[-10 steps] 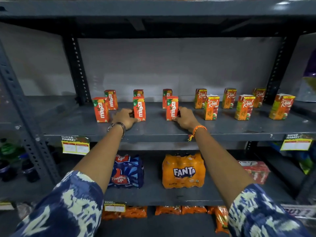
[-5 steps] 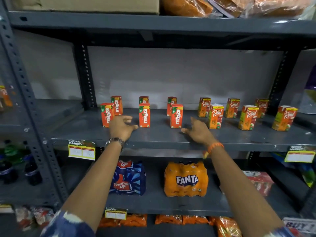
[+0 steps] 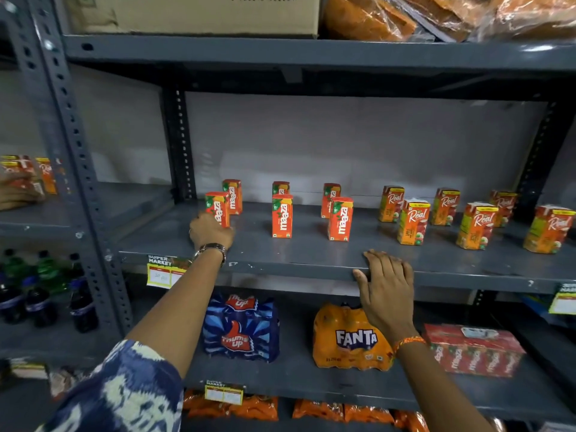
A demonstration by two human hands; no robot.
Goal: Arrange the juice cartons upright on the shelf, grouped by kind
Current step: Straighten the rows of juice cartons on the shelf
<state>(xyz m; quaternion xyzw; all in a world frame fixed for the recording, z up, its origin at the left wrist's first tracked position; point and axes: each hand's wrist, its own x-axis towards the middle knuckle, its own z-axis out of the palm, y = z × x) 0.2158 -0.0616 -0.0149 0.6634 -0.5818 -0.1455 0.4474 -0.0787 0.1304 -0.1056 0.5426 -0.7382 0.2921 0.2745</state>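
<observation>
Several red Maaza cartons stand upright on the left half of the grey shelf (image 3: 311,254), in a front and a back row. Several orange-green Real cartons (image 3: 414,222) stand upright on the right half. My left hand (image 3: 210,231) grips the front-left Maaza carton (image 3: 218,207) at its base. The middle front Maaza carton (image 3: 282,216) and the right front one (image 3: 340,219) stand free. My right hand (image 3: 386,280) rests flat on the shelf's front edge, holding nothing.
The shelf below holds a Thums Up pack (image 3: 241,327), a Fanta pack (image 3: 350,338) and a Maaza multipack (image 3: 473,350). Bottles (image 3: 40,294) stand at lower left. A cardboard box (image 3: 193,12) sits overhead. Grey uprights (image 3: 71,157) frame the bay.
My left hand moved left from the middle Maaza carton and took hold of the front-left one. My right hand let go of the right front Maaza and drew back to the shelf edge.
</observation>
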